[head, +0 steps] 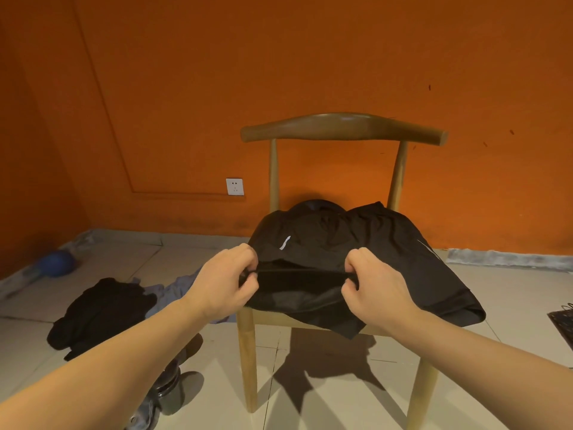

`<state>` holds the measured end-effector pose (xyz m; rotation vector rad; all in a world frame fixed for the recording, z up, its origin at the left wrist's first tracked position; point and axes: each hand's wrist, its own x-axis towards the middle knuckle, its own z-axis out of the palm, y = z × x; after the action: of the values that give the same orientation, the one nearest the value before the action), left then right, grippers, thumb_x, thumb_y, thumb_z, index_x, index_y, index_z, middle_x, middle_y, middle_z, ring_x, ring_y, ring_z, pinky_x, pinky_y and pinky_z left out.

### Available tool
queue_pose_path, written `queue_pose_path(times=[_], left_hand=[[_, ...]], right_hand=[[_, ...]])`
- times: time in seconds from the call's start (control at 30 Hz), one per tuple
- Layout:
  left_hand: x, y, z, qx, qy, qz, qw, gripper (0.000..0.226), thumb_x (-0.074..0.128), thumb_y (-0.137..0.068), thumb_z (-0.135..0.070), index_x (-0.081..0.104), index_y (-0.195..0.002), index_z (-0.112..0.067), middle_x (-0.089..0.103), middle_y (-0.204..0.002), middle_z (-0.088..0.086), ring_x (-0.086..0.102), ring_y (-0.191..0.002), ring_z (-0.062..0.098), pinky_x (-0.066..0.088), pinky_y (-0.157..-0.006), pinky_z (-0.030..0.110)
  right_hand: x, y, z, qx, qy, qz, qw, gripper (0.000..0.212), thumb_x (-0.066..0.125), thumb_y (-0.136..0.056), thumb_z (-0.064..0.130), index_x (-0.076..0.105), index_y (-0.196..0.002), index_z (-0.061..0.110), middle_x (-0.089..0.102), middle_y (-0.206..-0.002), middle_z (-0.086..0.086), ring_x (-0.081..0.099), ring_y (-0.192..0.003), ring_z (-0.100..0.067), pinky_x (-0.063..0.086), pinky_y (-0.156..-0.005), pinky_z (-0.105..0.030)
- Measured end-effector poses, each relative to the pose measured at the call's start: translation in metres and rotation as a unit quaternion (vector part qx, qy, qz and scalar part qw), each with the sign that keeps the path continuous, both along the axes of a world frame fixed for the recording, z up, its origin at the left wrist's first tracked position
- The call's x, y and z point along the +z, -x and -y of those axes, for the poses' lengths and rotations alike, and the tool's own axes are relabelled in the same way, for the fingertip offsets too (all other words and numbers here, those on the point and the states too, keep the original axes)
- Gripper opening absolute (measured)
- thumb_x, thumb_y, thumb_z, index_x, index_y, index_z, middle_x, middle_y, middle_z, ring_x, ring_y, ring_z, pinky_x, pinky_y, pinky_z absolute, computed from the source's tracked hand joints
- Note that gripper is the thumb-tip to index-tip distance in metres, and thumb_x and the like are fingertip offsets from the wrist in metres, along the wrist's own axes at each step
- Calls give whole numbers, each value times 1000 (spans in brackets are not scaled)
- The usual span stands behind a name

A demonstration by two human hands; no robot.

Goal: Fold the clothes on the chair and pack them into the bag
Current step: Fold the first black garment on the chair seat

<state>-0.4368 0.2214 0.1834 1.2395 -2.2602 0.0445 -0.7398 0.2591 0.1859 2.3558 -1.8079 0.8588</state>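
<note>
Pinches, with left hand (224, 279) and right hand (376, 288) both clenched on cloth, the near edge of black shorts (325, 243) draped over the wooden chair (341, 128) seat, fold seemingly just begun; leaves rumpled clothes (99, 308) heaped on the floor, nothing visibly packed.

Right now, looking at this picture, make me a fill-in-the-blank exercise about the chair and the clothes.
The spread-out garment is ____ in colour. It lies on a wooden ____ standing against the orange wall. The white socket is on that wall, to the furniture's ____ in the picture. More dark clothes lie heaped on the ____.
Missing words: black; chair; left; floor.
</note>
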Motion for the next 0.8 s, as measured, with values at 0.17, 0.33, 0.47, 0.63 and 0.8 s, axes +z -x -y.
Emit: queue_pose_path(times=[0.17, 0.33, 0.47, 0.63, 0.8], left_hand=[[-10, -22, 8, -49, -55, 121, 990, 17, 49, -76, -36, 35, -66, -36, 46, -82, -13, 45, -72, 10, 37, -66, 23], [-21, -26, 20, 73, -75, 37, 994, 24, 54, -98, -35, 47, -75, -34, 50, -75, -11, 50, -67, 9, 32, -58, 15], [-30, -18, 36, 105, -96, 30, 989, 24, 56, -99, -37, 58, -123, -30, 54, -114, -14, 54, -99, 6, 37, -75, 9], [-32, -7, 51, 99, -99, 48, 989, 42, 50, -103, -34, 51, -145, -30, 53, -140, -8, 49, -126, 14, 45, -98, 25], [-30, -4, 57, 125, -62, 44, 989, 28, 47, -106, -30, 68, -123, -28, 60, -118, -9, 54, -109, 12, 36, -75, 15]], right_hand=[[-9, 6, -20, 106, -24, -81, 991, 28, 57, -69, 14, 32, -75, 24, 34, -75, 7, 35, -62, -14, 32, -54, -38], [-25, 10, -22, 117, -74, -150, 979, 19, 59, -85, 40, 46, -95, 31, 43, -86, 15, 43, -73, -11, 34, -67, -27], [-26, 0, -17, 89, 30, -137, 986, 14, 71, -88, 38, 60, -92, 30, 49, -87, 13, 49, -73, -11, 45, -64, -26], [-27, -11, -1, -1, 12, -194, 981, 50, 71, -89, 45, 61, -132, 23, 55, -117, 4, 52, -105, -21, 47, -88, -37], [-27, -16, 9, -1, -22, -240, 971, 20, 49, -104, 33, 67, -109, 25, 60, -105, 3, 53, -99, -21, 42, -86, -37]])
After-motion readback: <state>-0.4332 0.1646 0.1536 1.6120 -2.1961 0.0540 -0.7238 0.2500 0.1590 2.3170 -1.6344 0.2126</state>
